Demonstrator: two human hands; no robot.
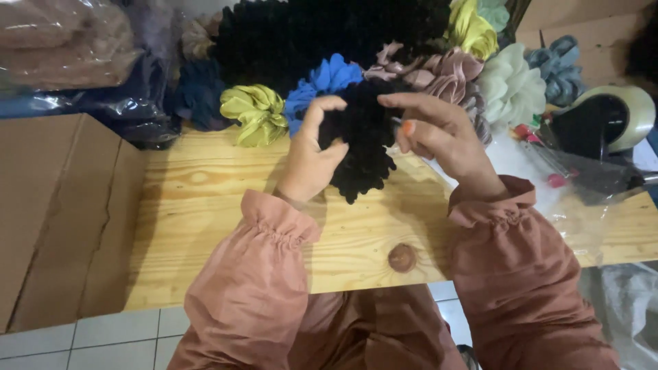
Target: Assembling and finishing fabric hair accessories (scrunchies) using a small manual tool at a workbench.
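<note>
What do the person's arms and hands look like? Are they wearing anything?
Both arms wear loose, dusty-pink long sleeves with gathered, ruffled cuffs at the wrists. The left hand and right hand are bare, with no gloves. One right fingernail is painted orange.

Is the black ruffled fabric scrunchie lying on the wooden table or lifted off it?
Lifted. The black ruffled fabric scrunchie is held up between the left hand and right hand, above the wooden table.
</note>
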